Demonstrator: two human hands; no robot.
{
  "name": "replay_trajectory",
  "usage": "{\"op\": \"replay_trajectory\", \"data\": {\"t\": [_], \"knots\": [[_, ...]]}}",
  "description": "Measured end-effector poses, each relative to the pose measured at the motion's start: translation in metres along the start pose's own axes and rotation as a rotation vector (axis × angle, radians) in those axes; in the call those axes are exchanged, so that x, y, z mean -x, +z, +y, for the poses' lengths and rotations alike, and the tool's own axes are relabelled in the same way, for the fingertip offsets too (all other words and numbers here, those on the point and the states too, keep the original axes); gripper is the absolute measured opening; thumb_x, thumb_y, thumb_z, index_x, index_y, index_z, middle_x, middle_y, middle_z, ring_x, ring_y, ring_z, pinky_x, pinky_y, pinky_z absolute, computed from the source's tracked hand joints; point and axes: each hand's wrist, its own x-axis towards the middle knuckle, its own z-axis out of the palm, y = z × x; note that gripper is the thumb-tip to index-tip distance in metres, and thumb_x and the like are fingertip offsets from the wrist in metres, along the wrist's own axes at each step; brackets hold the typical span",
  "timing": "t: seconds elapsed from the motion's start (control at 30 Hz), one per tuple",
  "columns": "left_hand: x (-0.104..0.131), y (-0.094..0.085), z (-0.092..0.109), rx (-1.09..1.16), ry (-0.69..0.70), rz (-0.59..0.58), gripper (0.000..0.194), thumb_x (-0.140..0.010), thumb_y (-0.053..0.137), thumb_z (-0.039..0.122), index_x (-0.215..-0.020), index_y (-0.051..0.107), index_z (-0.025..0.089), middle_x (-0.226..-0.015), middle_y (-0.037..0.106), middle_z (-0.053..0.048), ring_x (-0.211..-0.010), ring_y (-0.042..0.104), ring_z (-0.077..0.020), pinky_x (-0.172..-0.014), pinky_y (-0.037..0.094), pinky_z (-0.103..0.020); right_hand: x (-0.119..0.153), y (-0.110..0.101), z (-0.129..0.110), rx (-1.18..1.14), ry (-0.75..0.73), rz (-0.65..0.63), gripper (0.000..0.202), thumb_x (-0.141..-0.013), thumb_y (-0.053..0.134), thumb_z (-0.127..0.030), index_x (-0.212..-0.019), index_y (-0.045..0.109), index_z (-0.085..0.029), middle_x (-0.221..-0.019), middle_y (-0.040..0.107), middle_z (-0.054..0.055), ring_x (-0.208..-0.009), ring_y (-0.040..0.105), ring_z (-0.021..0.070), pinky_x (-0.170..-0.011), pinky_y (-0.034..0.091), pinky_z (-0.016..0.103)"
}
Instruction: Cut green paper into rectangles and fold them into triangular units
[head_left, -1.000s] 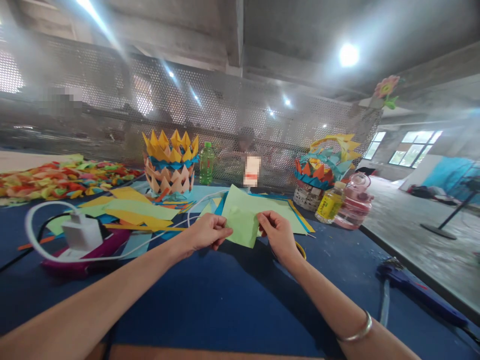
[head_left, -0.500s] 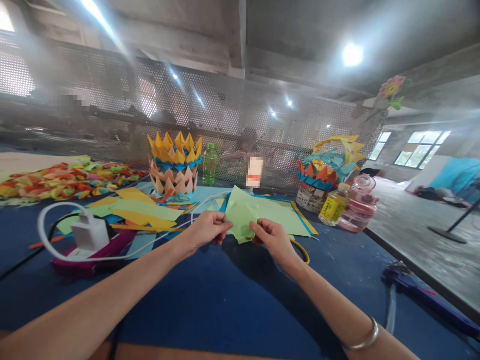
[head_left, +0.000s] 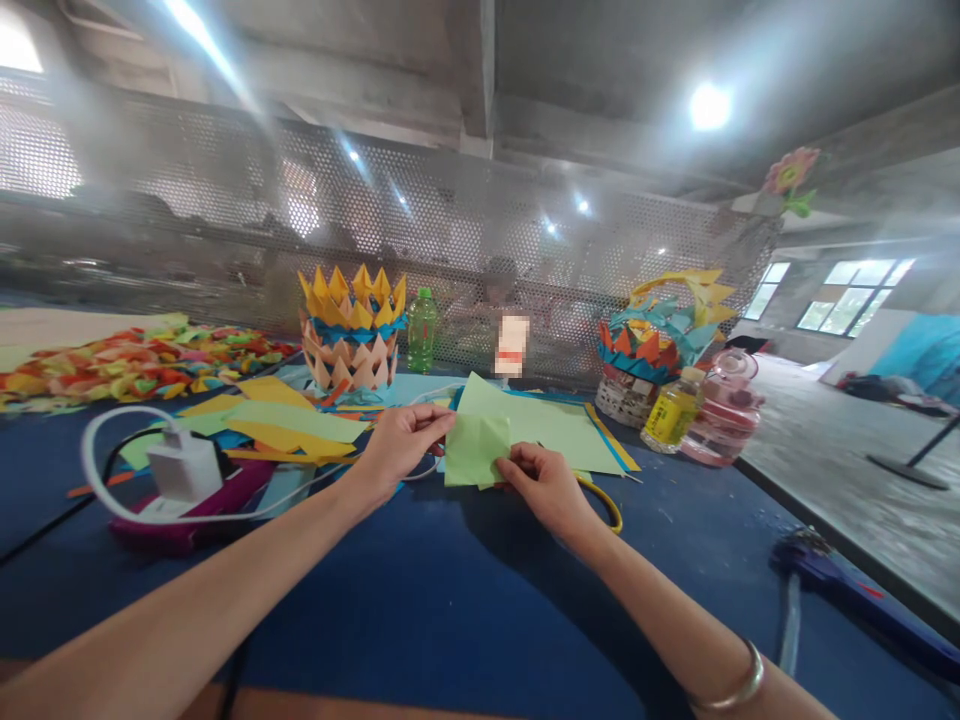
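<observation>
A small light-green sheet of paper (head_left: pixel 478 450) is held up between my two hands above the blue table. My left hand (head_left: pixel 409 440) pinches its upper left corner between thumb and fingers. Lower on the right edge, my right hand (head_left: pixel 541 480) grips it, fingers curled behind. Behind it lies a larger stack of light-green paper (head_left: pixel 559 430) over blue and yellow sheets. A yellow ring-shaped loop (head_left: pixel 611 505) shows just past my right hand, its other part hidden.
Folded-paper baskets stand at the back left (head_left: pixel 351 335) and right (head_left: pixel 637 350). A yellow-labelled bottle (head_left: pixel 671 412) and pink bottle (head_left: pixel 724 415) are at right, with a blue-handled tool (head_left: pixel 855 590) nearer. A purple power strip (head_left: pixel 169 525) with charger and folded-paper pile (head_left: pixel 142 360) lie left.
The small green sheet has turned to show a flatter, squarer face. My left hand has moved up and left to its upper corner; my right hand keeps hold at the right side.
</observation>
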Motion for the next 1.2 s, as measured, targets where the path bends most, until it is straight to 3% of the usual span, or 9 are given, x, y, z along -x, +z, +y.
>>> {"op": "replay_trajectory", "data": {"t": [0.17,0.33,0.5,0.7,0.83,1.0,1.2], "knots": [[0.003,-0.001,0.003,-0.062,0.055,0.052,0.033,-0.069,0.061,0.049,-0.074,0.067,0.017,-0.069,0.070,-0.004,-0.061,0.063,-0.0186,-0.060,0.053,-0.030,0.001,0.002,-0.003,0.027,-0.035,-0.013,0.028,-0.081,0.059,-0.043,-0.066,0.050,-0.022,-0.055,0.053,-0.005,-0.053,0.050,0.0127,-0.055,0.039,0.025],[0.011,-0.001,0.006,-0.216,0.197,0.140,0.025,-0.076,0.059,0.042,-0.080,0.068,0.019,-0.063,0.064,-0.001,-0.061,0.057,-0.0175,-0.062,0.045,-0.026,0.003,0.003,-0.008,0.057,-0.051,-0.027,0.029,-0.084,0.056,-0.041,-0.064,0.048,-0.022,-0.054,0.051,-0.005,-0.050,0.044,0.0114,-0.052,0.035,0.024],[0.011,-0.001,0.003,-0.251,0.224,0.135,0.023,-0.080,0.056,0.041,-0.081,0.065,0.020,-0.063,0.059,0.001,-0.059,0.052,-0.0158,-0.061,0.041,-0.025,0.002,0.003,-0.008,0.076,-0.056,-0.024,0.028,-0.086,0.054,-0.039,-0.066,0.048,-0.022,-0.056,0.052,-0.004,-0.052,0.045,0.0117,-0.051,0.034,0.023],[0.001,-0.001,0.003,-0.097,0.115,-0.076,0.042,-0.078,0.058,0.056,-0.096,0.060,0.018,-0.075,0.066,-0.002,-0.064,0.062,-0.0176,-0.061,0.051,-0.027,0.002,0.000,-0.004,0.129,-0.047,-0.018,0.027,-0.087,0.054,-0.037,-0.065,0.048,-0.022,-0.056,0.052,-0.003,-0.051,0.043,0.0120,-0.050,0.032,0.023],[0.001,-0.003,0.006,-0.043,0.037,-0.191,0.057,-0.067,0.075,0.050,-0.111,0.064,0.016,-0.096,0.074,-0.009,-0.076,0.069,-0.0208,-0.066,0.055,-0.030,0.006,0.003,-0.007,0.158,-0.061,-0.079,0.026,-0.087,0.055,-0.033,-0.065,0.048,-0.022,-0.056,0.054,-0.004,-0.052,0.045,0.0122,-0.053,0.034,0.024],[0.007,0.000,0.005,-0.081,0.021,-0.217,0.032,-0.066,0.075,0.043,-0.085,0.078,0.018,-0.086,0.079,-0.007,-0.078,0.071,-0.0253,-0.073,0.056,-0.035,0.013,0.010,-0.014,0.155,-0.067,-0.185,0.025,-0.087,0.054,-0.028,-0.063,0.048,-0.021,-0.056,0.056,-0.004,-0.052,0.047,0.0119,-0.054,0.035,0.023],[0.013,0.007,0.006,-0.232,0.176,-0.056,0.019,-0.075,0.067,0.039,-0.077,0.078,0.023,-0.085,0.079,-0.004,-0.082,0.069,-0.0254,-0.080,0.051,-0.033,0.011,0.009,-0.013,0.140,-0.070,-0.174,0.027,-0.088,0.054,-0.030,-0.063,0.047,-0.021,-0.055,0.052,-0.005,-0.052,0.045,0.0116,-0.052,0.033,0.023]]}}
